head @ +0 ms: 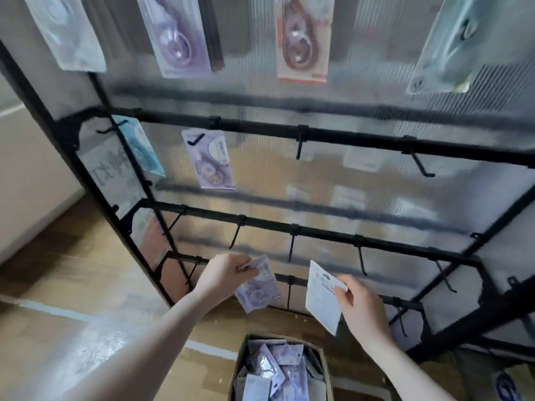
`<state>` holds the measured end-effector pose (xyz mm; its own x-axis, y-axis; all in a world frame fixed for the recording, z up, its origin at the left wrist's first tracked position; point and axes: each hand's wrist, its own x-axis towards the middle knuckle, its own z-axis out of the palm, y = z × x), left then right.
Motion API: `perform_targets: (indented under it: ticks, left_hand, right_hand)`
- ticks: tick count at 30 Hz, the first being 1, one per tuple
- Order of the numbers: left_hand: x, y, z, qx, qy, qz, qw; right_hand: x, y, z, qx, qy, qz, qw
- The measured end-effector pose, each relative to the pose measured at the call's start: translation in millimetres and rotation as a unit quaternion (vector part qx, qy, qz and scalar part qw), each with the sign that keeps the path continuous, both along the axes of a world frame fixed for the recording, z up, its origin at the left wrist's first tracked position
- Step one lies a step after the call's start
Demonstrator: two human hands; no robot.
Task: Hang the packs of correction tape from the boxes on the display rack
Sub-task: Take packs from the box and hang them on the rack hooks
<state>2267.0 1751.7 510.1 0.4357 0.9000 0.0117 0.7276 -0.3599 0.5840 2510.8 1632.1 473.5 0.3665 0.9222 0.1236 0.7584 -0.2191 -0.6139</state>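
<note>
My left hand (224,274) pinches the top of a purple pack of correction tape (257,287) in front of the lowest bar of the black display rack (318,134). My right hand (362,306) pinches another pack (322,296) by its upper corner, white back side toward me, just right of a bare hook (289,293). Below them an open cardboard box (322,360) holds several purple packs (272,369). A purple pack (210,159) and a blue one (143,149) hang on the middle bar.
Several packs hang along the top row (302,39). Bare black hooks (299,144) stick out of the middle and lower bars. A ribbed translucent panel backs the rack. Wooden floor (72,256) lies to the left, with a white wall beyond it.
</note>
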Motion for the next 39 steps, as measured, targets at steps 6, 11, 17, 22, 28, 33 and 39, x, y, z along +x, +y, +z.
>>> perform_targets:
  ticks: [6,11,17,22,28,33,39]
  left_hand:
    - [12,-5,68,0.024,-0.01,0.001,1.0]
    - [16,-9,117,0.031,-0.015,0.034,0.999]
    - [6,-7,156,-0.002,-0.058,0.02,0.998]
    - [3,-9,181,0.034,-0.04,0.014,0.999]
    - [-1,-5,199,0.084,-0.016,0.027,0.996]
    - [-14,-2,202,0.125,-0.006,0.046,0.991]
    - [-34,6,198,0.142,-0.055,0.052,0.987]
  right_hand:
    - [4,8,69,0.059,0.009,0.011,0.998]
    - [7,16,111,0.092,0.023,0.01,0.995]
    - [2,19,154,0.118,0.023,0.036,0.992]
    - [-3,22,183,0.146,0.023,0.055,0.987]
    - [-5,30,198,0.161,0.015,0.065,0.985]
    - [-1,35,189,0.15,0.011,0.061,0.987]
    - [-17,45,180,0.134,0.004,0.053,0.99]
